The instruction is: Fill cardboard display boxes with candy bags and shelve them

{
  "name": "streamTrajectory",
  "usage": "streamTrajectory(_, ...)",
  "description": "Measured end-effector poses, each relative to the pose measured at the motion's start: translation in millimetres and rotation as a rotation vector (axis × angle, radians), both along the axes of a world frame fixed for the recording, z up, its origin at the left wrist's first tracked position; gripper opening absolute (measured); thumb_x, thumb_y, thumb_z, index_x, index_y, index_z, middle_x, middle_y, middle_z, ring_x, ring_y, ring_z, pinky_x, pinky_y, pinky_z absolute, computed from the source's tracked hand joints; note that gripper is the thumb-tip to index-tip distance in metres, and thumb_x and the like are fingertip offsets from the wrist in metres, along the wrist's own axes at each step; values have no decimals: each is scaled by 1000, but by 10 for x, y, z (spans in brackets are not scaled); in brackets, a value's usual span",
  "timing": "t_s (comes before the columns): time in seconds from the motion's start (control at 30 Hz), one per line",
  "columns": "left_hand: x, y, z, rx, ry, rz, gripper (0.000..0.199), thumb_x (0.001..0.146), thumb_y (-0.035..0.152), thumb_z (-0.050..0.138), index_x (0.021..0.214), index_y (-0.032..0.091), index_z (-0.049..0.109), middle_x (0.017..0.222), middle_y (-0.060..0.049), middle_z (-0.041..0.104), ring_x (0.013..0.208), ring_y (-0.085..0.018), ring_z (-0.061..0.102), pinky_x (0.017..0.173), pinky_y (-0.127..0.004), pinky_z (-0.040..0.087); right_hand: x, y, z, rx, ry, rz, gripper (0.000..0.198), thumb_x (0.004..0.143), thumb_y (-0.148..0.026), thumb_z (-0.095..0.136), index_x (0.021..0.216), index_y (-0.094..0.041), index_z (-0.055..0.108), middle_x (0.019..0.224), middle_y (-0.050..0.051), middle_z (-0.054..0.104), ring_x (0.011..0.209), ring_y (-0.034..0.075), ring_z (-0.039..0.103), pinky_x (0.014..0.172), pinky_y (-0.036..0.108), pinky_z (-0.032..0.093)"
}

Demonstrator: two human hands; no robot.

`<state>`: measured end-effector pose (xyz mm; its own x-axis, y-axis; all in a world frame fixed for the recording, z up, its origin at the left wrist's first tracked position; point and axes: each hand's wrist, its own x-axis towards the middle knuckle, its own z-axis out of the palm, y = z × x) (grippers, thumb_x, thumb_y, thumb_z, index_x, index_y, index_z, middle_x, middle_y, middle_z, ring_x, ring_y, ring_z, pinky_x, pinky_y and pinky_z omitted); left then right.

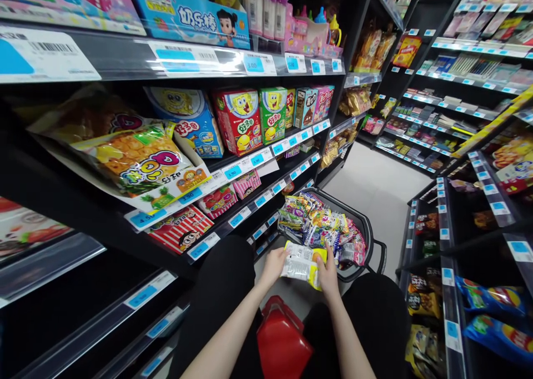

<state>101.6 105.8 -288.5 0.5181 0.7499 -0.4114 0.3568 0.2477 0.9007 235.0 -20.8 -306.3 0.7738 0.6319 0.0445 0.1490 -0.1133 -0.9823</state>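
Note:
Between my two hands is a white and yellow candy bag [300, 263], its printed back side facing up. My left hand [273, 265] grips its left edge, and my right hand [328, 270] grips the right edge with the thumb on top. Just beyond the bag stands a black basket [368, 229] on the floor, heaped with colourful candy bags [325, 220]. The held bag hides part of the basket's near side.
At left, a black shelf carries a carton of gummy bags [141, 156] and candy boxes [239, 120]. Lower shelves with snack bags [491, 295] stand at right. A red plastic stool [283, 340] is between my knees. Pale floor [375, 170] runs ahead.

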Motion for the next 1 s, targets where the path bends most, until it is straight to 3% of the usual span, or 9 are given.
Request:
streamTrajectory(0.13,-26,1,75,110,87,-32,28,91,33,57,109,13,60,107,-6,63,91,-22,63,78,-38,55,53,-10,2,-31,-6,16,45,87,-43,55,124,-17,52,115,12,63,103,23,61,87,40,48)
streamTrajectory(0.23,-28,-12,113,152,123,-51,28,91,35,57,108,12,61,105,-5,64,90,-22,63,77,-38,55,93,-8,-44,-66,36,63,33,91,-44,54,104,-14,61,93,4,67,78,16,65,72,34,53)
streamTrajectory(0.33,-29,-27,112,156,146,-56,29,91,36,56,107,12,61,104,-5,64,90,-21,64,77,-38,54,101,-10,-48,-86,56,122,35,92,-46,53,88,-13,63,76,-1,66,62,11,63,59,28,52)
streamTrajectory(0.53,-48,-20,72,51,139,-31,29,91,39,55,98,12,63,94,-3,65,82,-19,64,72,-34,54,56,-74,151,-70,-105,75,36,91,-47,54,84,-13,63,72,-3,63,63,12,61,60,27,50)
streamTrajectory(0.67,-62,2,85,-135,92,-17,47,91,53,47,78,11,64,64,-1,66,55,-15,63,56,-29,52,37,-116,307,-27,-277,63,37,88,-48,57,72,-16,60,63,-5,56,59,11,55,61,28,46)
streamTrajectory(0.8,-90,-20,115,-362,-26,-25,60,86,63,43,69,10,65,56,-12,69,54,-24,68,49,-32,53,-27,-168,447,45,-374,117,36,85,-50,58,70,-17,64,64,-1,55,64,13,52,66,30,42)
streamTrajectory(0.93,-93,-43,134,-428,-175,20,34,84,41,62,79,8,67,67,-10,72,63,-21,70,60,-33,57,-87,-211,490,121,-351,147,47,74,-66,60,76,-21,73,71,5,59,74,21,53,74,37,41)
streamTrajectory(1.0,-79,-38,143,-403,-255,57,21,83,30,66,87,9,66,73,-5,71,65,-16,68,64,-31,57,-67,-196,441,157,-288,102,63,77,-75,44,85,-21,73,83,8,62,86,25,55,82,41,41)
